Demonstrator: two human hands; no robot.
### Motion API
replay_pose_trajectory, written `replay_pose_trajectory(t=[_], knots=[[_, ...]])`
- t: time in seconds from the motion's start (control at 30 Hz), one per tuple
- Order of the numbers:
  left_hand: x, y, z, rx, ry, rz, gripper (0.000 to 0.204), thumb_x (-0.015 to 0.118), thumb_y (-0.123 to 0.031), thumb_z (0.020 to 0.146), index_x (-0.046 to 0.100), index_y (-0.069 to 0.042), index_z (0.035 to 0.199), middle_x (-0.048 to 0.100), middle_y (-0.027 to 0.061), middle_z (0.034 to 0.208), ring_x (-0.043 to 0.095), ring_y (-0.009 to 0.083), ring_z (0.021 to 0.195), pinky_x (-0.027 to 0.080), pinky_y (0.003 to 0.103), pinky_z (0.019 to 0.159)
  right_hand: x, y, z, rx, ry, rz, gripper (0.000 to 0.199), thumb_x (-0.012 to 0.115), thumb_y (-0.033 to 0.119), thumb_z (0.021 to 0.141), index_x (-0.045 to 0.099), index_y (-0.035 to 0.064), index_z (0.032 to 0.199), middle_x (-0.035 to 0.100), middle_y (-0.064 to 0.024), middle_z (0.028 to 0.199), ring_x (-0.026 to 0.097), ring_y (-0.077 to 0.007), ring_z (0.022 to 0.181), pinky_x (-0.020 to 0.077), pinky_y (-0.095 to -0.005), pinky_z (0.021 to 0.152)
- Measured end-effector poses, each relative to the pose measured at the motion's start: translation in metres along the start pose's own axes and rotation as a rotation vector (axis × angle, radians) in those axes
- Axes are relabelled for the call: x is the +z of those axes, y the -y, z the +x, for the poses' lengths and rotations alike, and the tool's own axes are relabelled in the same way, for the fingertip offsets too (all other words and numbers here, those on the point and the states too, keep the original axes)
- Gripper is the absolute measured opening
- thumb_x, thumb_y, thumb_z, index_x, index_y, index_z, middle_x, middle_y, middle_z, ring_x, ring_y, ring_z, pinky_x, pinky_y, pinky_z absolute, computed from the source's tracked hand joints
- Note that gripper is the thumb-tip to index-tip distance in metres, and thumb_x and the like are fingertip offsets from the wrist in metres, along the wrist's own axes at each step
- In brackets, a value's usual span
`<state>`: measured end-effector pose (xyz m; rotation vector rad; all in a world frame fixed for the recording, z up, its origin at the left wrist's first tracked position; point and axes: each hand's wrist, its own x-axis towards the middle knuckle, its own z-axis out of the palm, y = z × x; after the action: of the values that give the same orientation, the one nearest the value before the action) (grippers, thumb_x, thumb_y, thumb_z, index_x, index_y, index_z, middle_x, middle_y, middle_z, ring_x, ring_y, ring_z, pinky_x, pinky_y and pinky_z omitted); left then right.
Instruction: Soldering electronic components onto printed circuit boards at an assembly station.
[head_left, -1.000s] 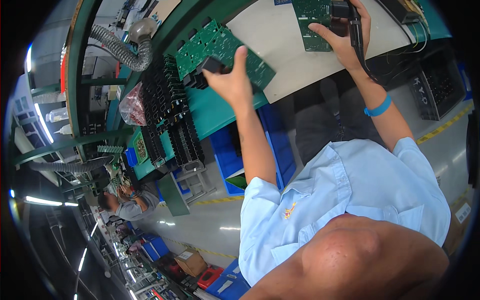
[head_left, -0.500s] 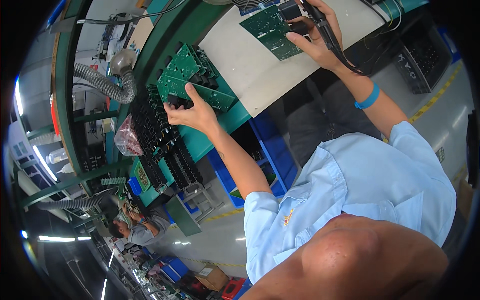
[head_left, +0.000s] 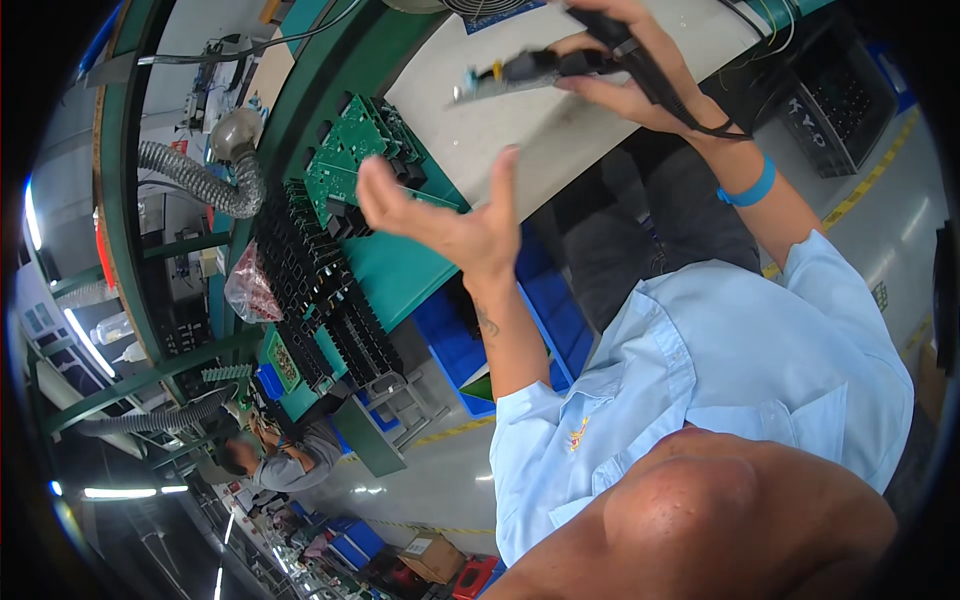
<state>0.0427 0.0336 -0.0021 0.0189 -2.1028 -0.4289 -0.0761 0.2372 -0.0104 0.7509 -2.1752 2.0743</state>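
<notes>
My right hand [head_left: 650, 85] holds a circuit board [head_left: 520, 70], tilted nearly edge-on with its black, yellow and blue parts showing, above a white work mat [head_left: 560, 135]. In the same hand is a black corded tool [head_left: 640, 62] with a pen-like handle, its cable running over the wrist; its tip is out of sight. My left hand [head_left: 450, 215] is in the air, empty, thumb and fingers spread. Just beyond it, several green circuit boards [head_left: 345, 150] lie stacked on the green bench [head_left: 395, 265].
Black racks [head_left: 320, 290] and a bag of red parts [head_left: 252, 285] lie left on the bench. A flexible duct [head_left: 205, 180] hangs above. Blue bins [head_left: 450, 330] stand below the bench edge. A dark crate [head_left: 835, 115] is at right. Another person [head_left: 285, 455] works farther off.
My left hand has come away from the stacked boards, leaving one there, and moved right, fingers spreading. In my right hand the board has turned from face-on to nearly edge-on.
</notes>
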Motion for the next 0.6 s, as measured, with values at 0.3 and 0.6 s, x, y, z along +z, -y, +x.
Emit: replay_pose_trajectory(t=[0.3, 0.6], knots=[[0.013, -0.01, -0.029, -0.162, 0.357, -0.398, 0.045, 0.082, -0.002, 0.078, 0.067, -0.005, 0.121, 0.064, 0.0118, 0.126, 0.061, 0.031, 0.113, 0.048, 0.043, 0.1, -0.017, -0.008, -0.007, -0.692, 0.278, -0.203, 0.07, 0.083, 0.0, 0.076, 0.054, 0.0055, 0.14, 0.068, -0.0122, 0.124, 0.069, -0.0264, 0.106, 0.0555, -0.036, 0.096], [0.019, 0.013, -0.079, -0.084, 0.18, -0.331, 0.038, 0.085, 0.004, 0.075, 0.07, -0.006, 0.108, 0.067, 0.0083, 0.116, 0.065, 0.0238, 0.103, 0.054, 0.034, 0.089, -0.038, -0.068, -0.031, -0.459, 0.174, -0.12, 0.076, 0.083, 0.001, 0.077, 0.046, 0.0056, 0.144, 0.065, -0.0169, 0.132, 0.068, -0.0282, 0.113, 0.0558, -0.0384, 0.096]])
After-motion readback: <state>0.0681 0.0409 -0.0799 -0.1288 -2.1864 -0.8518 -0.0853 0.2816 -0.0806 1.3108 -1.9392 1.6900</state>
